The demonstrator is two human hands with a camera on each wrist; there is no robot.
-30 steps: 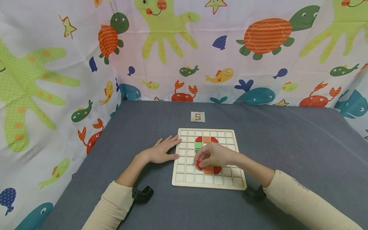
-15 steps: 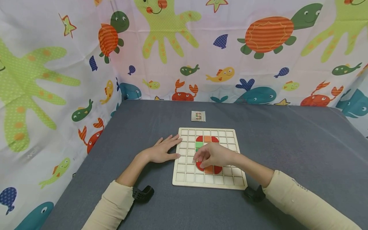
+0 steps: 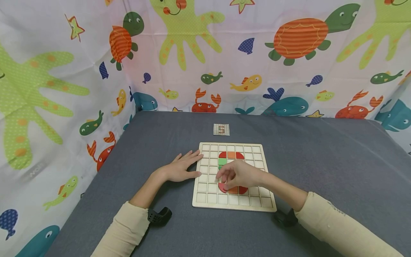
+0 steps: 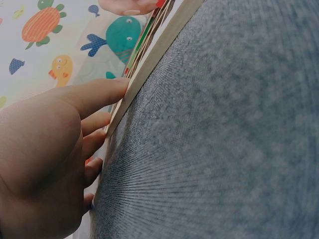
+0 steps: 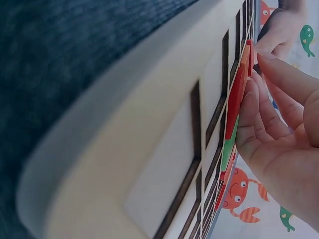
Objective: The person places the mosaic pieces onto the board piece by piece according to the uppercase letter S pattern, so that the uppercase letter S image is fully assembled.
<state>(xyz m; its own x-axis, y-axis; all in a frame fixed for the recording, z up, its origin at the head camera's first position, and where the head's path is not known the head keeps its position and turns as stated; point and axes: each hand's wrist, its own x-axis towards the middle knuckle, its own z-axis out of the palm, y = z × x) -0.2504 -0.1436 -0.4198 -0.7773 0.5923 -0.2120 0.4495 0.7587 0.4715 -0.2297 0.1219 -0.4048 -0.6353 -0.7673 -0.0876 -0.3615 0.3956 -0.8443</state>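
Note:
A square wooden grid board lies on the grey cloth, with red, orange and green tiles set in its middle. My right hand reaches over it from the right, fingers curved. Its thumb and fingertips are at a red quarter-circle tile, which sits at the lower left of the coloured shape beside an orange square tile. In the right wrist view the thumb tip meets that red tile. My left hand rests spread at the board's left edge, thumb and fingertips touching it. The right hand covers the shape's centre.
A small pattern card lies behind the board. Dark grey cloth covers the table. A printed curtain with sea animals stands at the back and left. A black band is on the left wrist.
The red quarter-circle tile, tilted up in my right fingers before, now lies flatter on the board. My right hand has barely shifted. The left hand has stayed still.

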